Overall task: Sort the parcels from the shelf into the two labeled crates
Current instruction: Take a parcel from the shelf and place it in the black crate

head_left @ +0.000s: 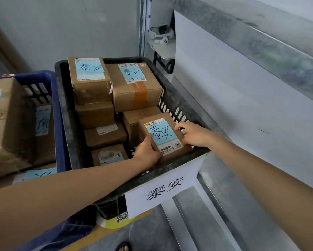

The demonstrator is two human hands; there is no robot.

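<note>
Seven cardboard parcels are counted in the black crate (pixel 70 127). The seventh, a small parcel (pixel 163 133), is at the near right corner, over another box. Whether it is fully set down cannot be told. Its left edge is held by the left grip (pixel 148 153), thumb laid up the side. Its right edge is held by the right grip (pixel 192 134), fingers curled onto the top. The blue note on the parcel and the white paper label (pixel 163 189) on the crate front are read as the same two characters, so the placement is judged correct.

Two crates are counted. At least two parcels are seen in the blue crate (pixel 57 115) at left. The task is judged well advanced, with release of this parcel not yet done. Parcels left on the shelf cannot be counted from this view.
</note>
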